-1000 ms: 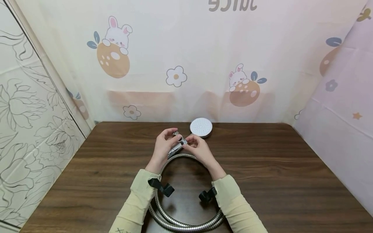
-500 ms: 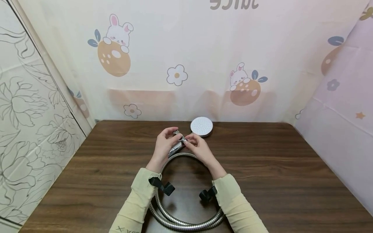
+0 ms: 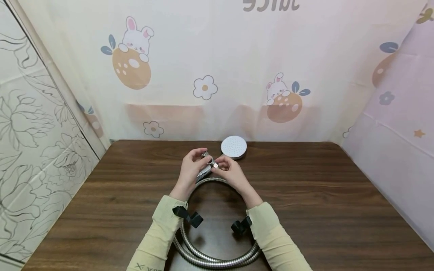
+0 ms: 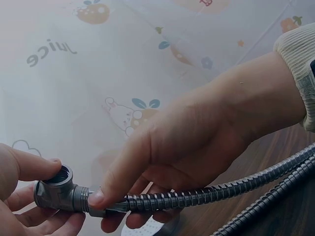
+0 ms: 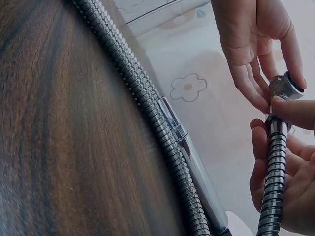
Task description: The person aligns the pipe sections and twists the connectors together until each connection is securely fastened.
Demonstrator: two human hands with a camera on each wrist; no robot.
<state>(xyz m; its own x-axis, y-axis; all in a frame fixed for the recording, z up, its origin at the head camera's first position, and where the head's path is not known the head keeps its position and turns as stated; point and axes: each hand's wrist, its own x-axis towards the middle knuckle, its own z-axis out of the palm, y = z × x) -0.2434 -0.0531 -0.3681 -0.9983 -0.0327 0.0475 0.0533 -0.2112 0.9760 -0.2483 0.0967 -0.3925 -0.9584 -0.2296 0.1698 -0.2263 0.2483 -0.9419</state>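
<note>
My left hand (image 3: 190,171) holds a chrome pipe fitting (image 4: 57,195) by its body, with a finger at the rim of its open round port. The fitting's threaded end faces right. My right hand (image 3: 235,175) pinches the nut (image 4: 97,210) on the end of a ribbed metal shower hose (image 4: 197,197), thumb on the near side and fingers curled beneath. The nut sits right at the fitting's threads, a few of which show beside it. Both hands meet above the far part of the table, near the shower head (image 3: 234,146).
The rest of the hose (image 3: 217,264) lies coiled on the brown wooden table (image 3: 339,210), under and between the forearms. The shower head's chrome handle (image 5: 199,172) lies beside the hose. Patterned cloth (image 3: 237,67) hangs behind the table and along both sides.
My right fingers shift over the nut and back, so more of it shows now than half a second ago. My left hand and the fitting stay in place.
</note>
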